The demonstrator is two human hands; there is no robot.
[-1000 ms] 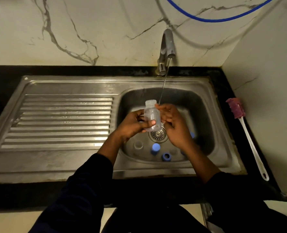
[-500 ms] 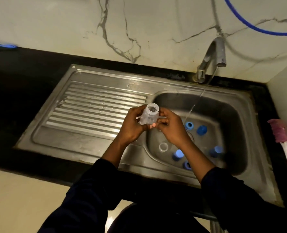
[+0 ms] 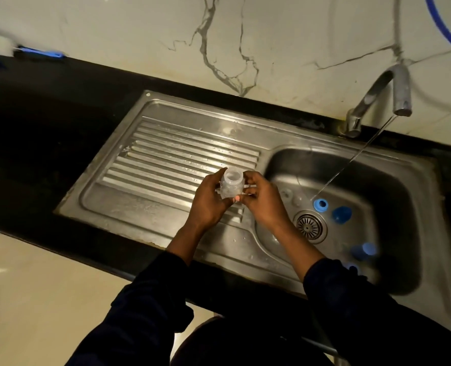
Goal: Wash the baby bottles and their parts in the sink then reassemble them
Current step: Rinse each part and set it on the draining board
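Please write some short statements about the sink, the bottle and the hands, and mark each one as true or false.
1. The left hand and the right hand both hold the clear bottle. True.
2. The bottle is under the water stream. False: it is over the drainboard, apart from the stream.
3. The tap is off. False: water runs from it.
4. Several blue parts lie in the basin. True.
5. The bottle has a cap on. False: its mouth is open.
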